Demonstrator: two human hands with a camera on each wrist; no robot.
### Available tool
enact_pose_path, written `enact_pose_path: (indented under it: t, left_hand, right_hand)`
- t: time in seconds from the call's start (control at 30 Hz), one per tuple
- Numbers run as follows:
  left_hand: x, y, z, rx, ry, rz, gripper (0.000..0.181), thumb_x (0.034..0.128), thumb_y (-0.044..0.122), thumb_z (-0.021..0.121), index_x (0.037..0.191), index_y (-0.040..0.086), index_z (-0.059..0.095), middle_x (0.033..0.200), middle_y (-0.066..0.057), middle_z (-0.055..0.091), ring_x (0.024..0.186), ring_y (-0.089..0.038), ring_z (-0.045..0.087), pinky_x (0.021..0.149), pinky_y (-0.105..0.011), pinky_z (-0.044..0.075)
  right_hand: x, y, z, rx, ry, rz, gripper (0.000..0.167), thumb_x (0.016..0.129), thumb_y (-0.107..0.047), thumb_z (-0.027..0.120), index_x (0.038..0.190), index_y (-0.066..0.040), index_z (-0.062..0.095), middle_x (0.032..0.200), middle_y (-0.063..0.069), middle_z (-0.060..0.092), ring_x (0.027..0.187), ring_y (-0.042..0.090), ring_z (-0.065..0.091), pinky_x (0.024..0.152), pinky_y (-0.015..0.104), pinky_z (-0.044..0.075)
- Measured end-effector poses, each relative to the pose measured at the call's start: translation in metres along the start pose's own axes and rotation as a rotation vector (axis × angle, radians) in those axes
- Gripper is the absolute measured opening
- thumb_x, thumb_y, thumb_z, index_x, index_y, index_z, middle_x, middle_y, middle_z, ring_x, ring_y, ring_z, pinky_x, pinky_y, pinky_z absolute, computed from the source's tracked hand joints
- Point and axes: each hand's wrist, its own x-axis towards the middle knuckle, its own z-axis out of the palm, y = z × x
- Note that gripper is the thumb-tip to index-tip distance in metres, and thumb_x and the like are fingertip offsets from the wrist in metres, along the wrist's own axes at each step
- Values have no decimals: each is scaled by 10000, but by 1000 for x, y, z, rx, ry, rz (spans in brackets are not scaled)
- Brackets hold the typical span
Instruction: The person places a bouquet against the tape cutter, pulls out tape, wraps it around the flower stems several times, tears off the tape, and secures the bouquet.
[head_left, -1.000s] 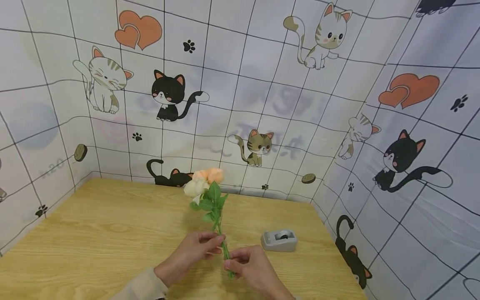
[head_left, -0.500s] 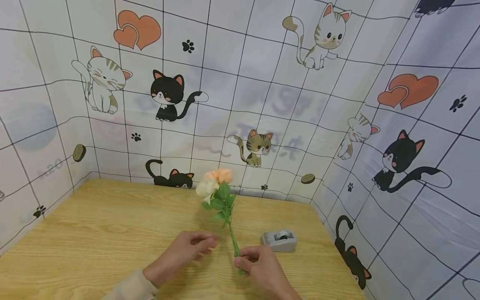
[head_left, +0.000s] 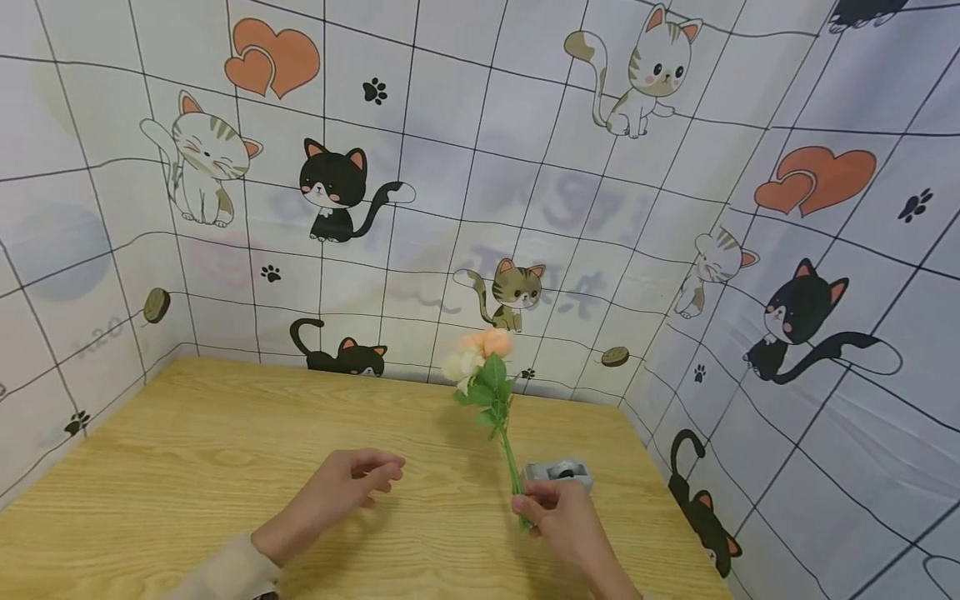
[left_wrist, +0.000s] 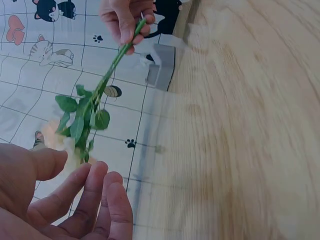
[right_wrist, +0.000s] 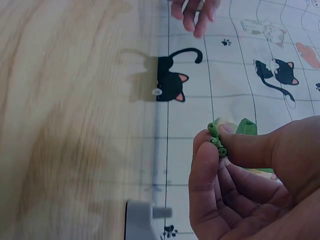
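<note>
My right hand [head_left: 566,517] pinches a small bunch of artificial roses [head_left: 487,387] near the stem ends, holding it tilted above the table. One bloom is peach and a paler one is cream, with green leaves [left_wrist: 77,115] below them. In the right wrist view, three cut stem ends [right_wrist: 217,141] stick out between thumb and fingers. My left hand [head_left: 337,496] hovers to the left, fingers loosely bent, with nothing in it. A grey tape dispenser [head_left: 555,472] stands on the table just behind my right hand, which partly covers it.
The wood-grain table [head_left: 225,442] ends at a cloth backdrop [head_left: 435,183] with a grid, cats and hearts, which rises behind it and on both sides. In the left wrist view the tape dispenser [left_wrist: 162,65] sits beyond the right hand.
My left hand has let go of the stems and drawn back to the left. My right hand has carried the roses to the right, in front of the tape dispenser.
</note>
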Motion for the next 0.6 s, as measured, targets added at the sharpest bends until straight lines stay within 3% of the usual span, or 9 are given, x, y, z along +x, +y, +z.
enact_pose_path:
  t: [0.3,0.6]
  left_hand:
    - [-4,-4,-22,131,80,25,300,1189,274,707,1396,94,830,1275,-75,858,1122,-179,761,826,-339,682]
    - [-6,-13,-49,264,109,48,310,1186,335,716,1389,135,838,1302,-35,869,1131,-171,781,804,-262,607]
  right_hand:
    - [2,3,-23,-70,189,45,262,1072,-93,849,1275,73,848,1052,116,880,871,191,811,655,310,684]
    - [5,13,-55,-130,277,99,273,1092,-116,832,1319,33,854,1046,137,892,771,200,792,668,348,676]
